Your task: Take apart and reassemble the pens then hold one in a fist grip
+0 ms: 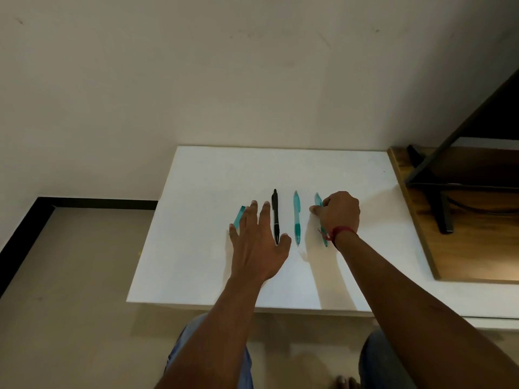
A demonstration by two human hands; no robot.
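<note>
On the smooth white table (196,262), the left hand (258,242) lies flat, fingers spread over the leftmost teal pen (238,217). The right hand (338,213) curls round the rightmost teal pen (318,199). Between them lie a slim black pen (275,214) and a translucent middle teal pen (296,217).

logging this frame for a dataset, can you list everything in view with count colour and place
table: 1, white, against the wall
black pen: 1, black, on the table between left index finger and thumb
middle pen: 1, teal, lying free between the hands
right pen: 1, teal, under the right hand
left piece: 1, teal, partly hidden under left fingers
shelf: 1, wood with black frame, right of table
wrist thread: 1, red, right wrist
left hand: 1, fingers straight
right hand: 1, curled on right pen
</note>
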